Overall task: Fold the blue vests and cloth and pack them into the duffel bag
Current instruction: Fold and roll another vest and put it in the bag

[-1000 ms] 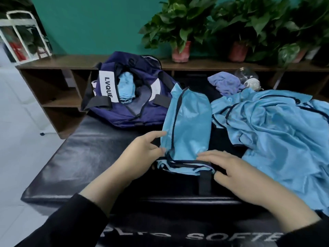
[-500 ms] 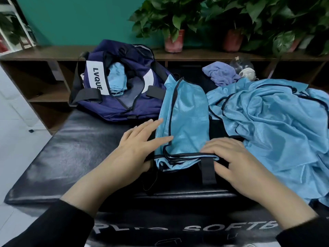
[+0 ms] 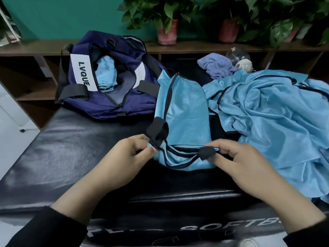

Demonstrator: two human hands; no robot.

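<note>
pinching the near hem of the folded vest [image 3: 183,118] at both corners, we have our left hand [image 3: 131,157] with its fingers [image 3: 142,148] clamped on the black strap loop at the left corner, and our right hand [image 3: 238,159] with thumb and forefinger closed on the black tab at the right corner. the vest lies as a narrow lengthwise strip in the middle of the tabletop [image 3: 74,148], its far end close to the duffel bag [image 3: 110,77], its near edge lifted slightly between our hands.

we judge the fabric thin, light and slippery: it has a sheen and drapes in soft ripples, so it will slide out of a fold unless held at the bound edges. the black trim and straps look like the firmest places to hold, and the two near corners the sensible grip for bringing the hem over toward the far end.

to the right the heap of unfolded vests [image 3: 270,118] sprawls, touching the folded one's right side. behind it sits the crumpled purple cloth [image 3: 217,65], beside a clear glass object we cannot identify. the duffel bag stands unzipped at the back left with a light blue bundle already inside.

the tabletop is black padded vinyl, glossy, with white lettering on its near edge. behind runs a low wooden shelf [image 3: 44,45] carrying potted plants [image 3: 167,16] against a teal wall.
</note>
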